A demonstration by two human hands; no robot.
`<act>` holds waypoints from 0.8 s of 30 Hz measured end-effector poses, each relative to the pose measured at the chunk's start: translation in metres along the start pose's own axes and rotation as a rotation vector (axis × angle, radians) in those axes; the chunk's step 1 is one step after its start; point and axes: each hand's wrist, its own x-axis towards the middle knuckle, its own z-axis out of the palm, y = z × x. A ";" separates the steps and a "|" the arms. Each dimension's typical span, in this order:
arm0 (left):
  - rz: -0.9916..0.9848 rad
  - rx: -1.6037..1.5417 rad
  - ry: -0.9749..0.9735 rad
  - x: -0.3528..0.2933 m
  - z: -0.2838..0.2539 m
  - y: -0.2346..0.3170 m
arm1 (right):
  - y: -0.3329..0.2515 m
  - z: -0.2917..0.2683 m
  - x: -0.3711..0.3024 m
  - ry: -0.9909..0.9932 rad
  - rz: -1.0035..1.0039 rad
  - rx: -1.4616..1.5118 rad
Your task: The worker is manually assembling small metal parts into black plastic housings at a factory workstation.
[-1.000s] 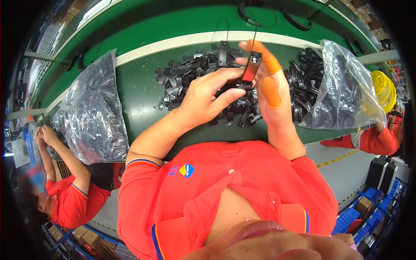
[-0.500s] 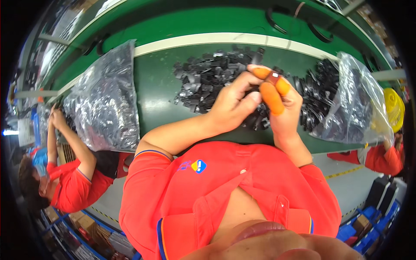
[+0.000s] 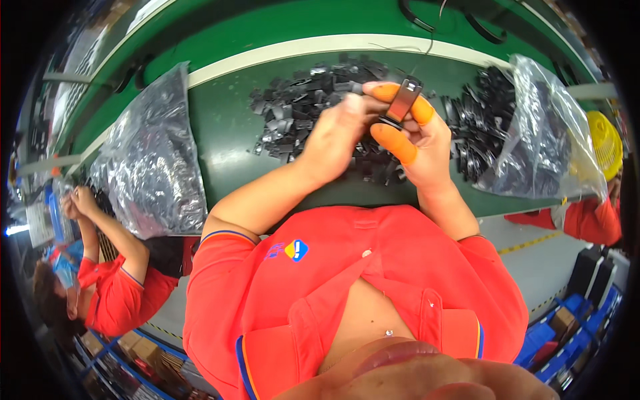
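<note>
A glossy black plastic strip (image 3: 403, 101) stands tilted between my two hands, a small pale patch near its upper end. My right hand (image 3: 430, 150) is closed on it, with orange finger cots on the thumb and a finger. From the other side my left hand (image 3: 333, 137) is closed round the strip's edge. An orange-covered fingertip lies against the strip there. The left thumb is smeared by motion, and the inner fingers are partly hidden. Below and behind the hands spreads a heap of small flat black plastic pieces (image 3: 293, 110).
Curved black parts (image 3: 470, 127) are piled right of my hands on the green worktable (image 3: 230, 157). Clear plastic bags of dark parts flank it, one left (image 3: 157, 160), one right (image 3: 533, 143). A yellow basket (image 3: 603, 147) is far right. Co-workers sit left (image 3: 120, 293) and right (image 3: 587, 217).
My hands have moved slightly up and left in the picture. The black strip has turned, so more of its long face shows. My left thumb has shifted up and left.
</note>
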 end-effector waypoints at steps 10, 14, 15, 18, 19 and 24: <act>0.401 0.840 0.003 -0.006 0.012 0.004 | 0.007 -0.011 -0.005 -0.073 -0.392 -0.555; 0.218 0.722 -0.158 -0.004 0.005 0.003 | 0.003 -0.020 -0.001 -0.146 -0.362 -0.568; 0.217 0.721 -0.157 -0.003 0.005 0.006 | 0.001 -0.022 0.001 -0.147 -0.361 -0.569; -0.032 0.431 -0.308 0.000 0.009 0.019 | 0.004 -0.026 0.004 -0.194 -0.565 -0.745; -0.031 0.430 -0.306 0.000 0.011 0.021 | 0.007 -0.026 0.002 -0.196 -0.564 -0.746; 0.031 0.586 -0.099 -0.006 0.017 0.013 | 0.017 -0.011 -0.015 -0.066 -0.455 -0.664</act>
